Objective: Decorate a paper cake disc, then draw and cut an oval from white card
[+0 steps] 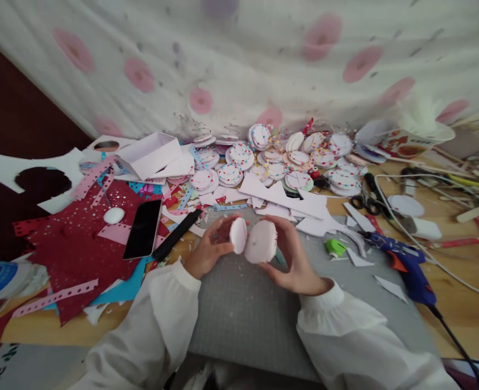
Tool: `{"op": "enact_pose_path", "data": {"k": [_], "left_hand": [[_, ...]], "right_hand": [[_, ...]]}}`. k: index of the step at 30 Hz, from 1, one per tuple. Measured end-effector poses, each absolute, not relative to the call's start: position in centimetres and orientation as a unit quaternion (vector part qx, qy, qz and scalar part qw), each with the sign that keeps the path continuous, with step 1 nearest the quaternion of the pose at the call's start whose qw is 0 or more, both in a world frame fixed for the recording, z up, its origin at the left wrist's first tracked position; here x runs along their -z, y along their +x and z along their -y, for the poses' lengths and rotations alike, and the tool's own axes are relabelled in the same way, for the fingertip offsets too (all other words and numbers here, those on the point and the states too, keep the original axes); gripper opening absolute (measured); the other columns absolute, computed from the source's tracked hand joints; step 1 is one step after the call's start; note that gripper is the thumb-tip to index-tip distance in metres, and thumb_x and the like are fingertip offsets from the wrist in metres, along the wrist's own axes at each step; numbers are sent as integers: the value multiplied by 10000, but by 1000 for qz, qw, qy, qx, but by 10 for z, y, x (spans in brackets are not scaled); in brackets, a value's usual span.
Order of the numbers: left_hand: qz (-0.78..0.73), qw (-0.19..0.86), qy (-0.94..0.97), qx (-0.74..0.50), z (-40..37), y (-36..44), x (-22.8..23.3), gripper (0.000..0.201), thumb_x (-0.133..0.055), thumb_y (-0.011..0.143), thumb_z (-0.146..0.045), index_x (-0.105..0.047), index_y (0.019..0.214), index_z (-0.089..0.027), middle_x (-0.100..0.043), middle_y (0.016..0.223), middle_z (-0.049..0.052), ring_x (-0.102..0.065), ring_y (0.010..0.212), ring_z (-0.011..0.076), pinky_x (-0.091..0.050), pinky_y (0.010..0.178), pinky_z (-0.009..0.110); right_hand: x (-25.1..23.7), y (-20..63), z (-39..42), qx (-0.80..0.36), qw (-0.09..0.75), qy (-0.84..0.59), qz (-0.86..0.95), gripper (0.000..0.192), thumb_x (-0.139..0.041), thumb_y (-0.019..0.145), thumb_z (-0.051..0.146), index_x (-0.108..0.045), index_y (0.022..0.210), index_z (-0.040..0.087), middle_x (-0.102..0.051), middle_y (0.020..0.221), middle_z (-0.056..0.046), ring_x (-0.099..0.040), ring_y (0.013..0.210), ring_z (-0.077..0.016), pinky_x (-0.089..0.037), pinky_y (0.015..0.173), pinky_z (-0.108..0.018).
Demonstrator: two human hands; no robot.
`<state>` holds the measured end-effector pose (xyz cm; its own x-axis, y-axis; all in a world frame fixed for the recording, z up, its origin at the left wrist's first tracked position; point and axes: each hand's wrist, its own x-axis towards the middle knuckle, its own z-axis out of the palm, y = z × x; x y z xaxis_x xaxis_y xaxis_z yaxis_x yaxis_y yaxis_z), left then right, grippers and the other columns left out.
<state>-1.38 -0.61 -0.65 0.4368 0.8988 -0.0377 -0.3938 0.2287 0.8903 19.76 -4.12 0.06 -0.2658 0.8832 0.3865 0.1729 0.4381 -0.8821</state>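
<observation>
Over the grey cutting mat (239, 319), my left hand (210, 249) pinches a small white paper disc piece (238, 236), tilted so its flat face points toward the right. My right hand (294, 260) has thumb and fingers around a larger, pale, rounded paper piece (261, 242) with a small blob near its left edge. The two pieces are held side by side, very close; I cannot tell whether they touch. Behind them lie white paper scraps (288, 200) and many finished-looking round paper pieces with coloured beads (239, 156).
A blue glue gun (415, 271) lies at right with its cable, near a green tape-like item (335, 247) and scissors (365, 203). At left are a phone (143, 228), a black cutter (177, 235), red glitter sheet (72, 249) and a bottle (7, 279).
</observation>
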Motion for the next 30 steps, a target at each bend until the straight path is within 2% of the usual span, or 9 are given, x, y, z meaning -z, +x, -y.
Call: {"op": "enact_pose_path", "data": {"k": [3,7,13,21,30], "left_hand": [[-305,701,483,-427,9,-15,4,665,-844,663,-300,-597,1279,-272,-568,1374,92,-491,1291,304,-393,1069,415],[-299,688,525,-402,9,-15,2,651,-830,687,-267,-596,1294,-285,-575,1368,88,-530,1251,289,-414,1050,403],[-284,663,563,-404,8,-14,5,667,-840,674,-254,-601,1295,-297,-539,1410,82,-462,1327,305,-379,1095,432],[-295,641,580,-408,8,-12,-1,668,-866,638,-292,-630,1262,-287,-586,1346,94,-485,1304,313,-399,1082,462],[-285,623,601,-412,7,-13,-3,660,-857,646,-360,-632,1263,-289,-595,1323,103,-526,1259,299,-445,1040,428]], "right_hand": [[-6,200,42,-346,463,-379,723,763,-656,780,284,-272,1439,255,-376,1399,-147,-424,1310,-305,-419,1069,-492],[-11,201,41,-307,448,-390,743,818,-688,758,278,-262,1455,264,-386,1408,-147,-411,1317,-320,-429,1059,-510],[-12,199,40,-295,445,-385,753,827,-702,751,265,-267,1455,270,-424,1387,-138,-445,1289,-306,-455,1042,-487],[-13,199,40,-289,450,-367,761,842,-725,755,260,-285,1472,262,-449,1374,-145,-461,1273,-304,-467,1028,-485],[-11,198,42,-304,440,-372,758,827,-722,795,261,-281,1494,294,-446,1376,-128,-466,1279,-277,-478,1038,-448]]}}
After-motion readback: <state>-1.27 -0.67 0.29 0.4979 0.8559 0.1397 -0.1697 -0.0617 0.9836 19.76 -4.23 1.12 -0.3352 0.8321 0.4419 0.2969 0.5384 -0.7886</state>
